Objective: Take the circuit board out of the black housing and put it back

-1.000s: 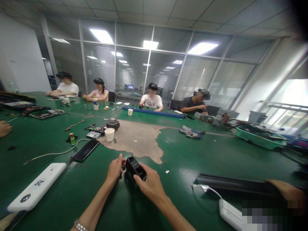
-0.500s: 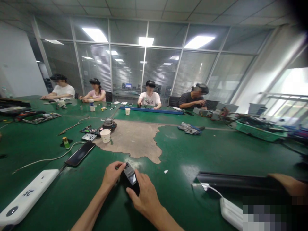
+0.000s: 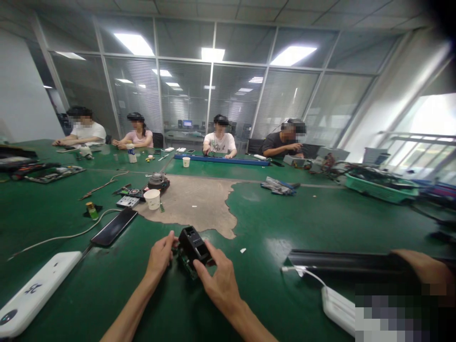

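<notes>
A small black device (image 3: 194,244) with a green circuit board (image 3: 186,264) along its lower left side is held above the green table (image 3: 270,299). My right hand (image 3: 221,278) grips its right end between thumb and fingers. On the other side, my left hand (image 3: 161,254) has its fingertips at the device's left edge; whether they press on it is hard to tell. The board's underside is hidden.
Left of my hands lie a phone (image 3: 114,228) and a white power bank (image 3: 41,289). Ahead are a paper cup (image 3: 152,199), gloves (image 3: 278,185) and a green basket (image 3: 381,187). Another person's hand (image 3: 423,266) rests by a black tube (image 3: 342,266). Several people sit opposite.
The black device has turned and risen slightly, so the green circuit board now shows beside it. My left fingers have shifted down its left edge. The whole view has shifted a little.
</notes>
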The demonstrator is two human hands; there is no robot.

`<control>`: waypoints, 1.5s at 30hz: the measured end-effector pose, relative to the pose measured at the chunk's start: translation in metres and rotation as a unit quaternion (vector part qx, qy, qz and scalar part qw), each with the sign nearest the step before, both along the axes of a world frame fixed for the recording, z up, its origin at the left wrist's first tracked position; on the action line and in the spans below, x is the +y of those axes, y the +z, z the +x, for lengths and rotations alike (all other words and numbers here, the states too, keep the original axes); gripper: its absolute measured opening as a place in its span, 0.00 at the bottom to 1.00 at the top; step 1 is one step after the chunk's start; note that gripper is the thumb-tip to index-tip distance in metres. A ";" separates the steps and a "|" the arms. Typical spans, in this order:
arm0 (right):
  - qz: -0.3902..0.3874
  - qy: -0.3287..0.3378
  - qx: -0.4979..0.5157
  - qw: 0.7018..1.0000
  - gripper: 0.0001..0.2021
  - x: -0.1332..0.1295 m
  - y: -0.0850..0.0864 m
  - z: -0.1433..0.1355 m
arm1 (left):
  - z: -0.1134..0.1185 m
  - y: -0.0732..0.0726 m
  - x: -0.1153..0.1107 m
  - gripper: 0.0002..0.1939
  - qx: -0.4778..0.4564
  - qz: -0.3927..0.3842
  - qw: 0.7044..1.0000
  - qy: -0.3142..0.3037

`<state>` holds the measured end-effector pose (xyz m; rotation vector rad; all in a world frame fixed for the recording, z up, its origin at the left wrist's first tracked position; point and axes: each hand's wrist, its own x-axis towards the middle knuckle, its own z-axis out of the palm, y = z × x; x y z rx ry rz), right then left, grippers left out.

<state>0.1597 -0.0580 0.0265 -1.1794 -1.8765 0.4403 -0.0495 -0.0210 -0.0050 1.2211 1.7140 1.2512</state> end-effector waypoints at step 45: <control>0.085 0.046 -0.050 0.994 0.28 -0.005 -0.014 0.000 | 0.005 0.015 -0.009 0.34 0.072 0.057 0.996 0.018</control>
